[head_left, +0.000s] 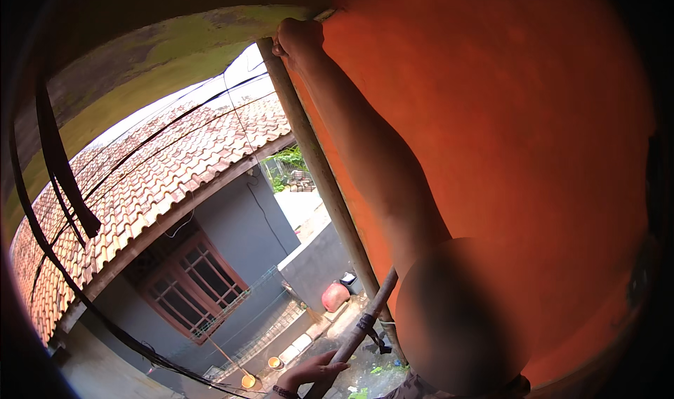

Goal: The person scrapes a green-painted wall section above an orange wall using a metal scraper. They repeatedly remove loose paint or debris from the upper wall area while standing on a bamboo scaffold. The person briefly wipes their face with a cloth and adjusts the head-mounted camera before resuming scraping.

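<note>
My right arm is raised high along the orange wall (519,139). At its end my right hand (300,37) is closed in a fist where the wall meets the ceiling, beside the top of a long upright post (309,139); what the fist holds, if anything, is hidden. At the lower edge, my left hand (314,372), with a beaded bracelet (284,392) at the wrist, grips a slanting wooden pole (351,343). Dark strapping (366,322) is wrapped round this pole, with a loose end hanging. A blurred patch covers part of my raised arm.
Overhead is a stained greenish ceiling (189,41). Dark cables (35,223) hang on the left. Beyond stands a grey house with a tiled roof (140,181) and barred window (193,287). Below lie a pink rounded container (335,296) and small orange pots (275,362).
</note>
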The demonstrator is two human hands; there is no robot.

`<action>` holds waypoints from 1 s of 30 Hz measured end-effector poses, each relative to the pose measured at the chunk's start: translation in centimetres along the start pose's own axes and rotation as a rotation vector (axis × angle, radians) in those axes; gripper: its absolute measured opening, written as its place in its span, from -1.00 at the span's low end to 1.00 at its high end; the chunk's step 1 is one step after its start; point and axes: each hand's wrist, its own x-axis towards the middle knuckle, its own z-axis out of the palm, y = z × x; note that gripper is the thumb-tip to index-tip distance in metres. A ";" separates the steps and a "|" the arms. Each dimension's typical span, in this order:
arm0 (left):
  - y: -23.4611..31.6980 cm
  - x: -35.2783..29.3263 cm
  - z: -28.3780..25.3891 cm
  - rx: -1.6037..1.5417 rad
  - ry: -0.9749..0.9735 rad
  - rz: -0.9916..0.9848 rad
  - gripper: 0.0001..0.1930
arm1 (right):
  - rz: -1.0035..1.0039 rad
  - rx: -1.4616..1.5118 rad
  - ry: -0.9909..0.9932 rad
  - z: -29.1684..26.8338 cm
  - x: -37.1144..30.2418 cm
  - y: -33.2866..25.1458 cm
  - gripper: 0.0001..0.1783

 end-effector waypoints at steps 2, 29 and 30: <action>-0.5 0.5 -0.1 0.048 -0.054 -0.065 -0.33 | 0.073 -0.070 0.079 -0.3 0.2 0.3 -0.87; -1.2 0.4 -0.7 0.073 -0.031 -0.009 -0.37 | 0.109 -0.153 0.053 -1.3 -1.7 1.6 -0.83; -1.2 0.4 -0.7 0.068 -0.032 -0.016 -0.37 | 0.150 -0.128 0.079 -1.2 -2.2 1.3 -0.83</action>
